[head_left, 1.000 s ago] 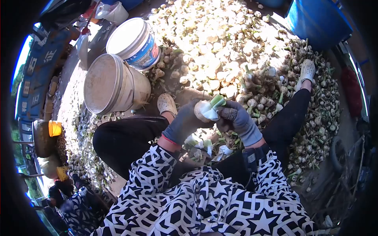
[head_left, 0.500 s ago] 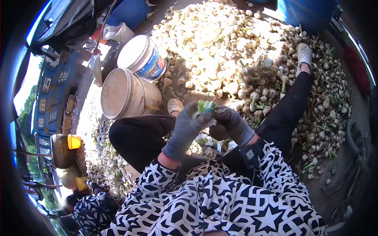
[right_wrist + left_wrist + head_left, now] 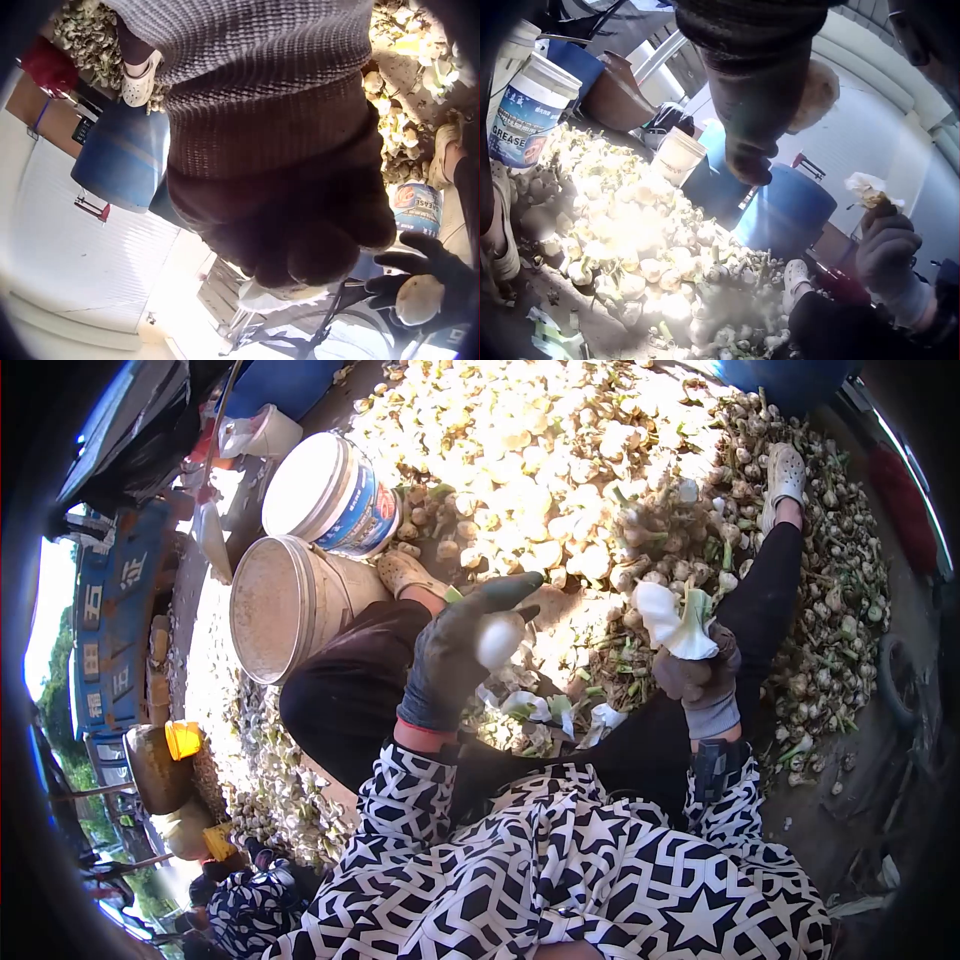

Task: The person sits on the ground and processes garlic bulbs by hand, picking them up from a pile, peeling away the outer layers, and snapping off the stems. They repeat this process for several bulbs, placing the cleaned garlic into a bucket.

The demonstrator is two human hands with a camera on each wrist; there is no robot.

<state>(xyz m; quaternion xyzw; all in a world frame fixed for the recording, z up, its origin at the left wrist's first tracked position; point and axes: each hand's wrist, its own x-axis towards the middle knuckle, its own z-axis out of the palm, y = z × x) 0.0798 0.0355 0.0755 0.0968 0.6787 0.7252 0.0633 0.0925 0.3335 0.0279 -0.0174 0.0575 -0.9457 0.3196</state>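
A peeled white garlic bulb (image 3: 498, 641) lies against the palm of my gloved left hand (image 3: 450, 650), whose fingers reach out past it. In the right wrist view the left hand (image 3: 444, 279) has its fingers spread, the bulb (image 3: 418, 300) at the palm. Seen from the left wrist, the bulb (image 3: 817, 96) shows beside the hand (image 3: 754, 105). To the right, my right hand (image 3: 706, 672) pinches a white peel (image 3: 680, 622) with curled fingers. The peel (image 3: 868, 189) stands above the right hand (image 3: 891, 259) in the left wrist view.
Garlic bulbs (image 3: 540, 470) cover the floor ahead. An open bucket (image 3: 268, 610) and a lidded one (image 3: 310, 485) stand at the left. Peel scraps (image 3: 600, 722) lie between the legs. Another person (image 3: 250, 910) is at the lower left.
The hands have moved apart, the right one to the right with the peel. The bulb is now bare in the left hand, whose fingers have spread. The head view has shifted.
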